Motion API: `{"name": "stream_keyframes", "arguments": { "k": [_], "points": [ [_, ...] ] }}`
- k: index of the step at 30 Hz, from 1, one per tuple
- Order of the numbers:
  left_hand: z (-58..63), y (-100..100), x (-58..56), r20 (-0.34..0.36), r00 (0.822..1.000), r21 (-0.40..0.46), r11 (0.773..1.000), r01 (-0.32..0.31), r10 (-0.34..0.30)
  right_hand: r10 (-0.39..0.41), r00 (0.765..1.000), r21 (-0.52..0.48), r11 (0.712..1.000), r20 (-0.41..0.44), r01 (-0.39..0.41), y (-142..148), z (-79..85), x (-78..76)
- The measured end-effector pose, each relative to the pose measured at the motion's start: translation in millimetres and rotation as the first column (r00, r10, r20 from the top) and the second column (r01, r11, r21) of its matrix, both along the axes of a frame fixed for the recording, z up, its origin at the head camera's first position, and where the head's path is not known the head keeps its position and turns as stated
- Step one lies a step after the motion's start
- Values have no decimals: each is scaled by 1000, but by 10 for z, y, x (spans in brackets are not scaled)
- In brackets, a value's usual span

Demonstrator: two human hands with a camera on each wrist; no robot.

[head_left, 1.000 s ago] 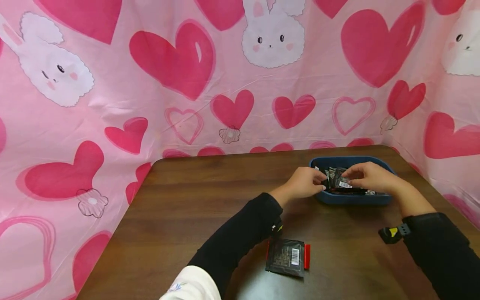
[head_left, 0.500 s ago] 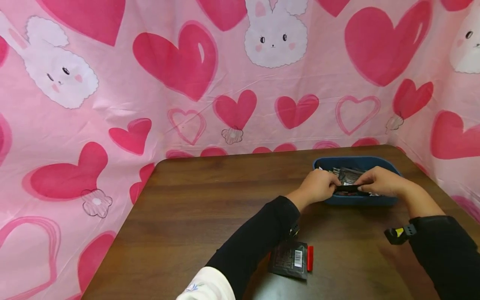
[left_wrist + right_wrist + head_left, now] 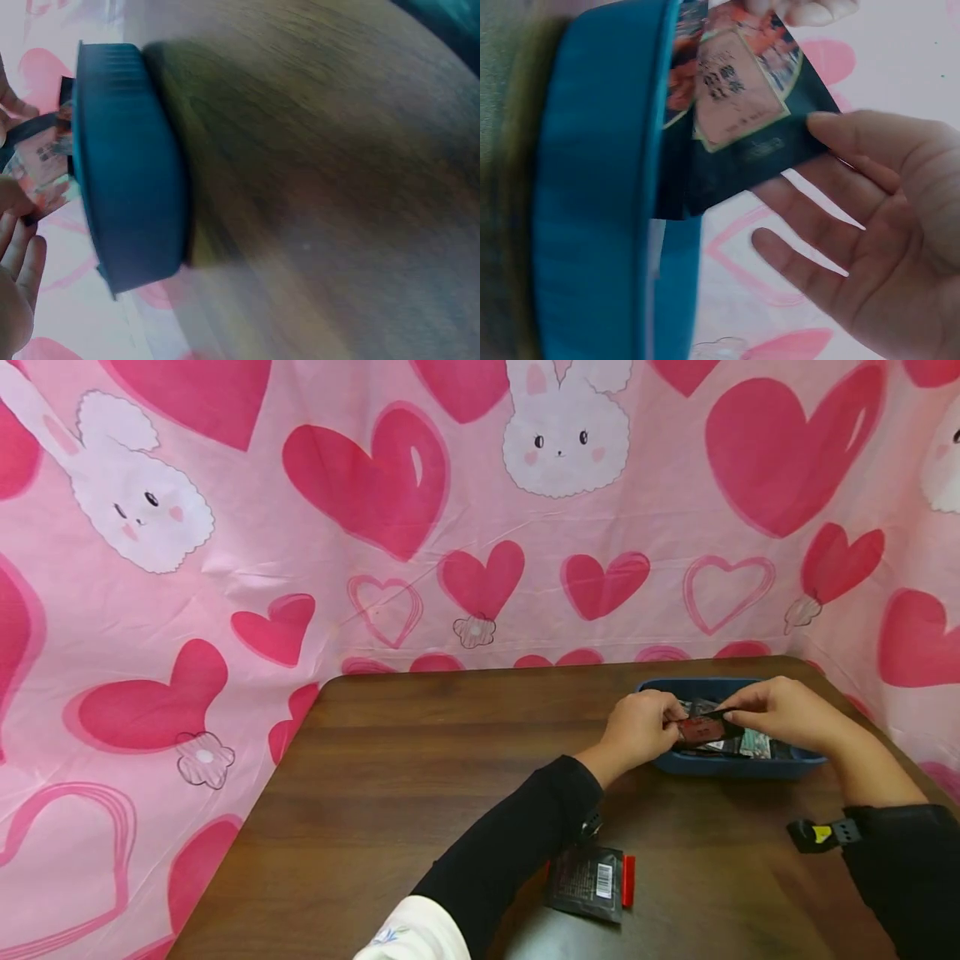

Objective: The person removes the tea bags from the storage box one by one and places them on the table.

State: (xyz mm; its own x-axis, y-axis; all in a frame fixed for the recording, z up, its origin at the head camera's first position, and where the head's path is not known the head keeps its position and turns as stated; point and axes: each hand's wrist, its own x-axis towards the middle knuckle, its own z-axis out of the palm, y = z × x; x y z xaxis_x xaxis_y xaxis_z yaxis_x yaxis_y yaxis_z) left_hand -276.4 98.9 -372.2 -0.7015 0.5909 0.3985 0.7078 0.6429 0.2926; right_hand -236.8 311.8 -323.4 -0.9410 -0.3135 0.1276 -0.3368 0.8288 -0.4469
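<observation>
Both hands hold one flat sachet [image 3: 699, 729] over the blue plastic bin [image 3: 738, 766] at the table's right rear. Dark with a pinkish label and a picture, the sachet [image 3: 757, 142] fills the upper middle of the right wrist view. My left hand [image 3: 643, 727] pinches its left end. At the other end, my right hand [image 3: 783, 714] pinches a corner between thumb and fingers, the lower fingers [image 3: 776, 251] spread. More sachets [image 3: 753, 743] lie inside the bin, partly hidden by the hands. A second dark sachet in the right wrist view stands behind the bin's rim.
Nearer the front of the wooden table [image 3: 450, 793] lies a black sachet [image 3: 585, 883] with a white barcode, red edges showing at its sides. My left sleeve partly covers it. A pink cloth [image 3: 420, 527] with hearts and rabbits hangs behind the table.
A second ago the hands were reaching among the sachets in the bin. They then took one at both ends, and its reddish face has come into view. The head view has shifted slightly left.
</observation>
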Motion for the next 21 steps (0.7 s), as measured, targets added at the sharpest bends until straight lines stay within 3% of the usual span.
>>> {"name": "stream_keyframes", "arguments": {
  "k": [4,8,10,13,16,17,19,21],
  "points": [
    [120,-67,58,-49,998,126,991,37,-31,-54,984,-70,997,-167,43,-55,104,107],
    [274,-227,162,-1,994,284,953,106,-111,-87,963,-163,986,-256,45,-132,189,239],
    [333,-336,225,54,987,348,929,124,-152,-89,964,-202,979,-251,38,-184,193,307],
    [369,-511,322,178,965,398,911,109,-194,-66,984,-252,968,-166,22,-273,136,405],
    [332,-665,410,358,899,421,903,87,-254,6,999,-295,955,-36,-16,-360,5,494],
    [303,-709,434,419,866,421,903,80,-272,39,999,-313,949,14,-33,-388,-48,519],
    [223,-780,470,525,802,399,914,65,-286,107,987,-351,934,121,-58,-445,-160,556],
    [125,-836,487,602,746,365,929,60,-284,183,958,-396,915,222,-83,-512,-289,571]
  ]
}}
